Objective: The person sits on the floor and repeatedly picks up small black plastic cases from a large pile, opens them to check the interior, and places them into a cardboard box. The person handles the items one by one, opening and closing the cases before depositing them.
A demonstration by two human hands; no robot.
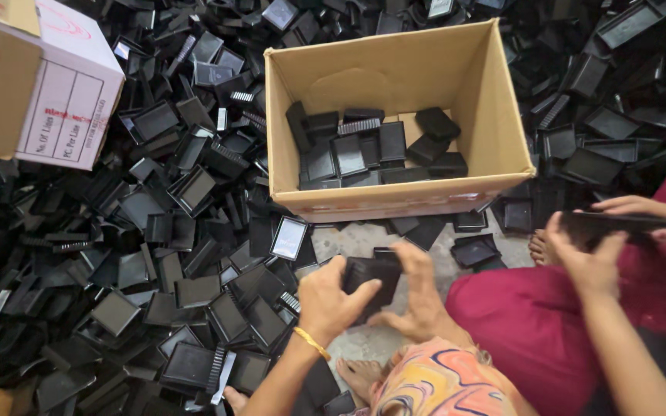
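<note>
Both my hands grip one small black plastic tray (370, 276) low in the middle of the view. My left hand (327, 299), with a gold bangle on its wrist, grips the tray's left side. My right hand (419, 296) clasps its right edge, thumb on top. Just beyond them stands an open cardboard box (502, 115), with several black trays (364, 150) lying on its bottom. A deep heap of the same black trays (179, 254) covers the floor to my left.
A co-worker in red clothing sits at the right, both hands (591, 258) on another black tray (607, 223). A white and brown carton (63, 92) stands at the upper left. More trays are piled behind and to the right of the box. Bare concrete floor (356, 239) shows in front of it.
</note>
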